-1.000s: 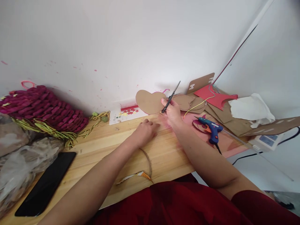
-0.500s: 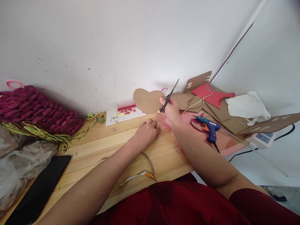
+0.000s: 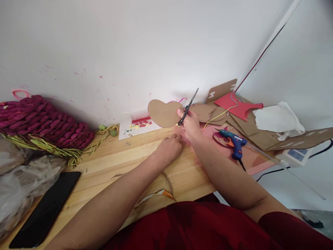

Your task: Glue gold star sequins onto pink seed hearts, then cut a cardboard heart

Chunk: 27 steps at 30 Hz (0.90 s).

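My right hand (image 3: pixel 190 123) is closed around a pair of scissors (image 3: pixel 189 108), whose blades point up and to the right. The same hand pinches a brown cardboard heart (image 3: pixel 164 114) by its right side, the thumb lying on its face. Just in front, my left hand (image 3: pixel 171 148) rests low on the wooden tabletop (image 3: pixel 104 180), its fingers loosely bent and a little apart; no object shows in it, though the fingertips are partly hidden. Behind the right hand lie more cardboard hearts (image 3: pixel 203 111) in an overlapping pile.
Right of my forearm lies a blue glue gun (image 3: pixel 236 144) with its cord, near red card (image 3: pixel 235 106) and a power strip (image 3: pixel 293 156). A white sheet (image 3: pixel 125 132) with small stars is by the wall. At left are a magenta woven object (image 3: pixel 47 121) and black phone (image 3: pixel 47 211).
My left hand has slid right across the tabletop, closer to the right hand. The right hand keeps its hold on the scissors and cardboard heart. The view has shifted slightly.
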Each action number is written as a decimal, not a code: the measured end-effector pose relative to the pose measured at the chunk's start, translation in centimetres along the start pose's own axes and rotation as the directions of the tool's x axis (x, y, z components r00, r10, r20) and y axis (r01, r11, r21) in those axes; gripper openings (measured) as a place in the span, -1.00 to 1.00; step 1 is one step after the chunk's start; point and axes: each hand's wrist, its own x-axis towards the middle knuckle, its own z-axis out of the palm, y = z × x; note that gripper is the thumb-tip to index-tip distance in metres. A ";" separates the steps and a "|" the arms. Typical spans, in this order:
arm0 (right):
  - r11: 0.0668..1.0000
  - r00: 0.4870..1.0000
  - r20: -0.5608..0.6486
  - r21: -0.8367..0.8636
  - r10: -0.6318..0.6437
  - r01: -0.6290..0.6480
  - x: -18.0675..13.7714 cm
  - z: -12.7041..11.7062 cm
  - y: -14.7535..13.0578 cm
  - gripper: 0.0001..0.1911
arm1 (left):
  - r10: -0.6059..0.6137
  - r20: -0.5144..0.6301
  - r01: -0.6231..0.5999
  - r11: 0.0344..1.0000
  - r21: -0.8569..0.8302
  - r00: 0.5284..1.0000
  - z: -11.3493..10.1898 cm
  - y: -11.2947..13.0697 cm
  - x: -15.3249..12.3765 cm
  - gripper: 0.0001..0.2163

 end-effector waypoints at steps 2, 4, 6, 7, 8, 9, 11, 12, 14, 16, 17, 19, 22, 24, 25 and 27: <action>1.000 1.000 0.000 0.004 0.003 -0.003 0.0 0.0 0.0 -0.66 | -0.003 0.000 0.003 1.000 0.011 1.000 0.0 -0.2 -0.4 -0.74; 1.000 1.000 -0.001 0.005 0.009 -0.009 0.0 0.0 0.0 -0.66 | -0.009 -0.006 0.010 1.000 0.025 1.000 0.1 -0.5 -1.2 -0.73; 1.000 1.000 0.001 0.010 0.018 -0.018 0.0 0.0 0.0 -0.67 | -0.017 -0.015 0.018 0.999 0.037 1.000 0.2 -1.1 -2.4 -0.74; 1.000 1.000 0.002 0.013 0.022 -0.022 0.0 0.0 0.0 -0.67 | -0.019 -0.018 0.019 0.999 0.041 1.000 0.2 -1.6 -3.1 -0.75; 1.000 1.000 0.004 0.016 0.025 -0.025 0.0 0.0 0.0 -0.67 | -0.019 -0.020 0.020 0.999 0.043 1.000 0.3 -2.3 -4.0 -0.75; 0.999 1.000 0.006 0.019 0.027 -0.027 0.1 0.0 0.1 -0.67 | -0.018 -0.023 0.019 0.999 0.042 1.000 0.3 -2.9 -4.8 -0.76; 0.999 1.000 0.010 0.021 0.028 -0.028 0.1 0.0 0.2 -0.66 | -0.040 -0.047 0.042 0.999 0.031 0.998 0.5 -4.4 -6.3 -0.79; 0.999 1.000 0.012 0.020 0.027 -0.027 0.1 0.0 0.2 -0.65 | -0.078 -0.078 0.079 0.997 0.005 0.994 0.6 -4.9 -6.8 -0.79; 1.000 1.000 0.013 0.016 0.022 -0.023 0.2 0.0 0.3 -0.64 | -0.116 -0.109 0.111 0.993 -0.048 0.987 1.0 -5.5 -7.0 -0.76; 1.000 1.000 0.007 0.011 0.017 -0.017 0.2 -0.1 0.4 -0.65 | -0.085 -0.108 0.076 0.994 -0.084 0.991 1.4 -4.9 -6.3 -0.73; 1.000 1.000 0.004 0.007 0.014 -0.014 0.2 -0.1 0.5 -0.65 | -0.053 -0.103 0.043 0.994 -0.097 0.993 1.5 -4.2 -5.6 -0.70; 1.000 1.000 0.001 -0.002 0.009 -0.009 0.2 -0.1 0.5 -0.65 | 0.012 -0.073 -0.022 0.991 -0.135 0.997 1.7 -2.6 -3.8 -0.52; 1.000 1.000 0.009 -0.016 0.003 -0.003 0.0 -0.1 0.3 -0.62 | 0.021 0.065 -0.007 0.978 -0.209 0.998 1.7 -0.7 -1.4 -0.33; 1.000 1.000 0.018 -0.021 0.003 -0.003 -0.1 -0.1 0.2 -0.59 | -0.023 0.149 0.058 0.969 -0.239 0.989 1.6 -0.6 -0.8 -0.28; 1.000 1.000 0.022 -0.022 0.005 -0.004 -0.1 0.0 0.1 -0.59 | -0.045 0.178 0.088 0.966 -0.241 0.983 1.6 -0.8 -1.0 -0.27; 1.000 1.000 0.028 -0.020 0.007 -0.006 -0.2 0.0 0.0 -0.58 | -0.090 0.211 0.137 0.966 -0.219 0.973 1.8 -1.5 -2.4 -0.28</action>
